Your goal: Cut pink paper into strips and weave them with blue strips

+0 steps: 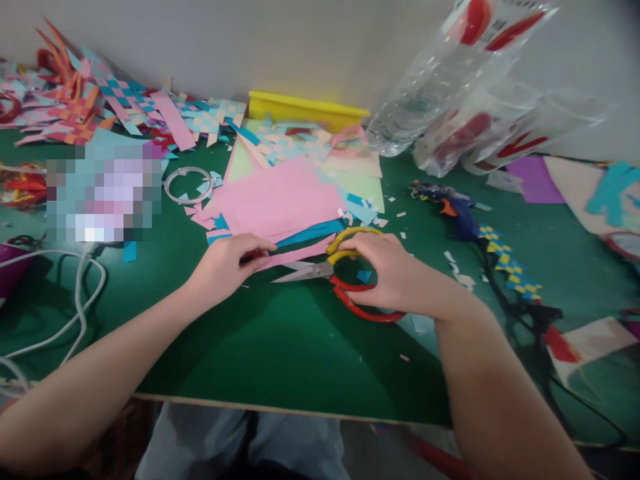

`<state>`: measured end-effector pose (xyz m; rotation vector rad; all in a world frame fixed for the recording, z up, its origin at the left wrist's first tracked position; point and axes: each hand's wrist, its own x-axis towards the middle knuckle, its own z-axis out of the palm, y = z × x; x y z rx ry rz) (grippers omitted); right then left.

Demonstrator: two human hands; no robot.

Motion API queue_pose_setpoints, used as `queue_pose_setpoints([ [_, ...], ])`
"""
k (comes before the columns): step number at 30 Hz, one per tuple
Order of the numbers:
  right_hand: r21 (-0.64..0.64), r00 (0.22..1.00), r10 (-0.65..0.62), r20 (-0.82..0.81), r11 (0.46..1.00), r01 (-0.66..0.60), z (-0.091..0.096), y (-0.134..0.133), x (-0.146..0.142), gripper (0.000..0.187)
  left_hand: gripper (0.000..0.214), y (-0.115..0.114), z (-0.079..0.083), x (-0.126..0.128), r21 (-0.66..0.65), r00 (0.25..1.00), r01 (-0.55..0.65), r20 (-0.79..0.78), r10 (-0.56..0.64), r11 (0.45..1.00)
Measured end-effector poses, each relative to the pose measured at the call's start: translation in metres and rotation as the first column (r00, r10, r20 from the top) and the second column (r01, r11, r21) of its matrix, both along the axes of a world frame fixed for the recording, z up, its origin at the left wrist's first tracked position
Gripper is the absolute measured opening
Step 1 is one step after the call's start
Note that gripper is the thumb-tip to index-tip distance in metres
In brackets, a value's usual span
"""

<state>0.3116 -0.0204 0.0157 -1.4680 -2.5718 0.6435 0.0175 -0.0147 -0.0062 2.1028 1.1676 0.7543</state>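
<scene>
My left hand [233, 265] pinches the left end of a narrow pink paper strip [295, 253]. My right hand [390, 270] is closed around the handles of a pair of scissors [320, 269], one handle yellow and the other red. The slightly parted blades point left, beside and just below the strip. The strip's right end lies by the yellow handle; whether my right fingers touch it I cannot tell. Just beyond both hands lie pink paper sheets [285, 197] with blue paper strips [315, 232] along their near edge.
Paper scraps and woven pieces [135, 100] heap at the back left. A roll of tape [189, 185] lies near a blurred-out device with a white cable [83, 300]. A yellow tray [307, 110] stands against the wall. Plastic-wrapped cups [480, 120] lean at the back right, near a dark cord [500, 287].
</scene>
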Motion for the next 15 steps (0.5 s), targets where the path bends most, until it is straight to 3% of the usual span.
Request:
queue_pose_setpoints([
  [4, -0.034, 1.0, 0.027, 0.013, 0.999, -0.026, 0.001, 0.0, 0.0, 0.039, 0.021, -0.001, -0.005, -0.002, 0.169, 0.997, 0.058, -0.063, -0.048, 0.984],
  [7, -0.032, 1.0, 0.016, 0.018, 0.999, -0.016, 0.001, 0.001, 0.002, 0.04, 0.021, 0.001, -0.002, -0.008, 0.295, 0.978, 0.138, -0.192, -0.083, 0.945],
  [10, -0.006, 1.0, 0.008, 0.002, 1.0, -0.008, 0.0, 0.002, 0.005, 0.039, 0.021, 0.003, 0.003, -0.016, 0.305, 0.937, 0.212, -0.333, -0.105, 0.929],
  [15, 0.009, 1.0, -0.016, 0.011, 1.0, 0.016, 0.003, 0.002, 0.01, 0.038, 0.027, 0.005, 0.003, -0.02, 0.3, 0.911, 0.264, -0.391, -0.134, 0.917],
])
